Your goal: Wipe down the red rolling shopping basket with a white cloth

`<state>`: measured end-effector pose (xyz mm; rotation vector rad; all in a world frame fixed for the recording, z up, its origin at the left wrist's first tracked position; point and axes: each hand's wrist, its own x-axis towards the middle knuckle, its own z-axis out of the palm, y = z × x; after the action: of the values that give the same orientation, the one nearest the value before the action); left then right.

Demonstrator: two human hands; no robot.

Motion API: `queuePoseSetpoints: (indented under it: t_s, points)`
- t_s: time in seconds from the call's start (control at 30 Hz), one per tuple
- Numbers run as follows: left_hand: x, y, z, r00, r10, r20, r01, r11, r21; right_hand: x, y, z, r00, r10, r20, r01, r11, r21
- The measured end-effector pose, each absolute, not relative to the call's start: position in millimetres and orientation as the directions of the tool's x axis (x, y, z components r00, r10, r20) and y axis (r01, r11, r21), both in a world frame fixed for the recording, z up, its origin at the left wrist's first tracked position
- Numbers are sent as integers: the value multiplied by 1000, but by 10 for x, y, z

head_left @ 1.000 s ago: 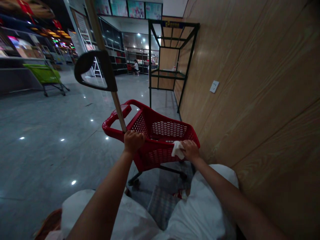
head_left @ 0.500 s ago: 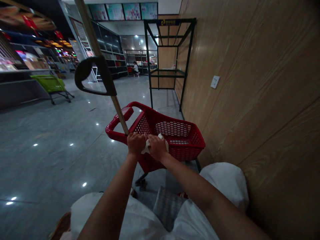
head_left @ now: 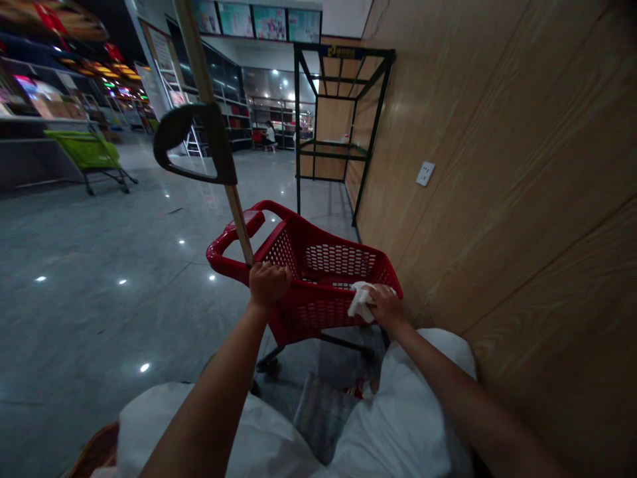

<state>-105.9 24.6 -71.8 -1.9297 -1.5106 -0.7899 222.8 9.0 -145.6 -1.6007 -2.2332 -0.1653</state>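
A red plastic shopping cart (head_left: pixel 318 292) with perforated sides stands in front of me, its handle end to the left. My left hand (head_left: pixel 269 282) is closed on the near top rim, close to the handle. A pale pole (head_left: pixel 239 226) with a dark looped grip (head_left: pixel 219 143) slants up from beside this hand; whether the fingers also touch it I cannot tell. At the cart's right end, my right hand (head_left: pixel 385 305) presses a crumpled white cloth (head_left: pixel 361 300) against the near rim. Its fingers are bent over the cloth.
Close on my right runs a wood-panelled wall (head_left: pixel 478 166) with a socket (head_left: pixel 425 174). Behind the cart stands a dark metal rack (head_left: pixel 355 149). A green cart (head_left: pixel 87 151) is off to the left on the grey tiled floor (head_left: pixel 99 318). A person (head_left: pixel 269 135) crouches far back by shelves.
My right hand has slid right along the cart's near rim with the white cloth, away from my left hand. The left hand keeps its hold on the rim. The view has shifted slightly.
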Motion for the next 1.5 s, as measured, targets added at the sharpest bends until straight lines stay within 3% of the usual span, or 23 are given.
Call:
queuePoseSetpoints:
  t_s: [0.17, 0.37, 0.57, 0.83, 0.97, 1.07, 1.27, 1.5]
  points:
    - [-1036, 244, -724, 167, 644, 747, 979, -198, -48, 1485, 60, -1242, -330, 865, 377, 868, 435, -239]
    - [-1085, 256, -734, 227, 632, 741, 970, -216, -113, 357, 89, -993, -363, 819, 444, 781, 528, -334]
    - [-1167, 278, -749, 308, 574, 759, 951, -214, -224, 995, 85, -1174, -392, 823, 411, 810, 521, -270]
    - [-1165, 275, -759, 296, 565, 770, 955, -201, -220, 2331, -101, -1550, -283, 839, 464, 904, 395, -164]
    - [-1133, 276, -764, 253, 570, 782, 966, -198, -168, 1994, -106, -1485, -227, 874, 431, 937, 316, -148]
    - [-1115, 275, -761, 223, 588, 778, 969, -218, -113, 1341, -71, -1308, -293, 880, 375, 905, 381, -187]
    - [-1155, 265, -716, 207, 631, 748, 966, -252, -55, 221, 25, -1012, -314, 838, 447, 835, 468, -290]
    - [-1222, 264, -726, 275, 601, 750, 957, -245, -155, 924, 29, -1254, -382, 843, 378, 845, 485, -227]
